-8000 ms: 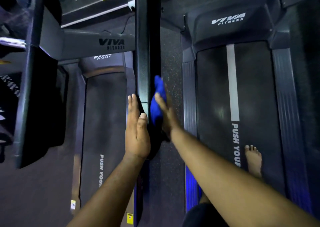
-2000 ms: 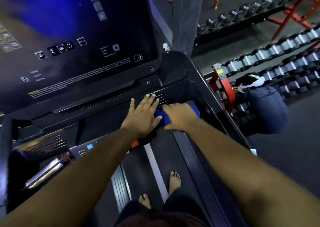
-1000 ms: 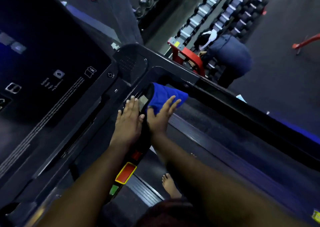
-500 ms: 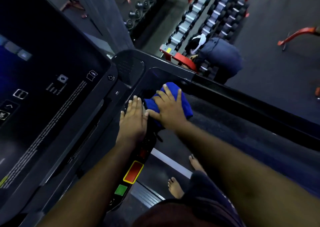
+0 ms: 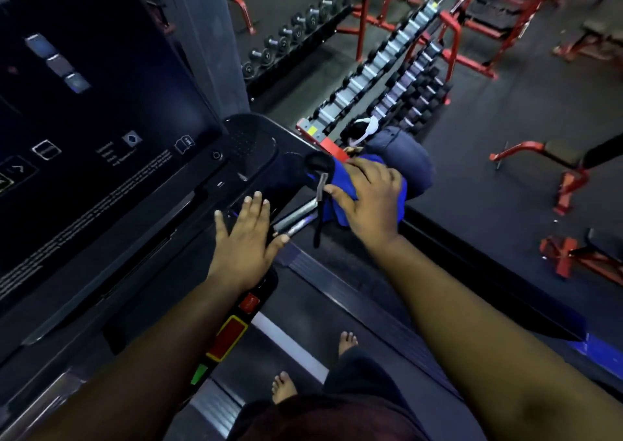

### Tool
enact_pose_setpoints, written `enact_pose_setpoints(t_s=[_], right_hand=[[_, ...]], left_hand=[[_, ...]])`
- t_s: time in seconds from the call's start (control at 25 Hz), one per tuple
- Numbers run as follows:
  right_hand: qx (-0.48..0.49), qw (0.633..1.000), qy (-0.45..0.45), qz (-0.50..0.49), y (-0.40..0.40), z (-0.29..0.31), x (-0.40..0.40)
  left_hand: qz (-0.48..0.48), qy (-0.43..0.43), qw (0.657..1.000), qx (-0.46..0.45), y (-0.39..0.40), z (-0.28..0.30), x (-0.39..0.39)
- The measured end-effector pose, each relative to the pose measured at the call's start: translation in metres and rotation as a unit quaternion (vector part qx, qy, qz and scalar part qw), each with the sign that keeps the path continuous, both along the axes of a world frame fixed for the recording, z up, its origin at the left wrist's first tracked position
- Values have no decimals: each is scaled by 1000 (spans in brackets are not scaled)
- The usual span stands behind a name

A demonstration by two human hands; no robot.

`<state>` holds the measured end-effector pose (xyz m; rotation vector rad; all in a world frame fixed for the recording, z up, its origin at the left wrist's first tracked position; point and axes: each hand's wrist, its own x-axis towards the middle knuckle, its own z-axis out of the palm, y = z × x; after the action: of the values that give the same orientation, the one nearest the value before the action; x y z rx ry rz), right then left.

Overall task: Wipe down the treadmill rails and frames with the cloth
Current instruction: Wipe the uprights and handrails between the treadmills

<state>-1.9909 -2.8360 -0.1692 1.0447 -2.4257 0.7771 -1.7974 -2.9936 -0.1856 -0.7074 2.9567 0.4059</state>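
A blue cloth (image 5: 344, 191) lies on the treadmill's black right handrail (image 5: 472, 258) where it meets the console (image 5: 249, 144). My right hand (image 5: 367, 198) presses flat on the cloth with fingers spread. My left hand (image 5: 246, 238) rests flat with straight fingers on the console's lower ledge, just left of a silver grip bar (image 5: 296, 218). The dark screen (image 5: 84, 110) fills the left. My bare feet stand on the treadmill belt (image 5: 303, 332) below.
Red and green buttons (image 5: 226, 336) sit on the console strip under my left wrist. Beyond the rail a person in a blue top (image 5: 401, 157) crouches by dumbbell racks (image 5: 387, 70). Red benches (image 5: 573, 177) stand on the dark floor at right.
My right hand slid the cloth to the right, from the console pocket onto the start of the right handrail. My left hand stayed flat on the console. The view tilted up toward the gym floor.
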Motion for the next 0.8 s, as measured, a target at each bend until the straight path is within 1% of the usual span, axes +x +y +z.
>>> enact_pose_setpoints(t_s=[0.04,0.08,0.12,0.16,0.2,0.32,0.4,0.52,0.56,0.6,0.72,0.8], right_hand=[[67,998,1,-12,12,-2,-17],[168,985,-23,-17,22,-10,-31],[273,960,-53,-16,28,-22,-42],[349,934,-78,-6,30,-36,-51],[384,918,-94,9,27,-47,-62],[396,910,-106,68,2,-50,-80],[391,908,-117,98,11,-42,-85],[395,904,-122,108,61,-45,-82],[398,902,-126,113,62,-44,-85],[391,904,-130,114,52,-44,-90],[380,906,-133,130,-16,-48,-100],[384,904,-128,139,-35,-47,-99]], left_hand=[[-14,0,1000,-21,5,4,-7],[-28,0,999,-33,11,6,-17],[-40,-7,998,-37,17,7,-30],[-51,-21,998,-38,23,5,-46],[-60,-38,997,-41,30,1,-65],[-89,-97,989,-74,34,-15,-110],[-90,-134,983,-83,35,-27,-124],[-79,-134,984,-88,36,-39,-127],[-73,-125,986,-81,35,-40,-128],[-70,-118,988,-68,34,-39,-129],[-61,-113,992,-20,27,-38,-133],[-62,-114,992,6,23,-37,-135]])
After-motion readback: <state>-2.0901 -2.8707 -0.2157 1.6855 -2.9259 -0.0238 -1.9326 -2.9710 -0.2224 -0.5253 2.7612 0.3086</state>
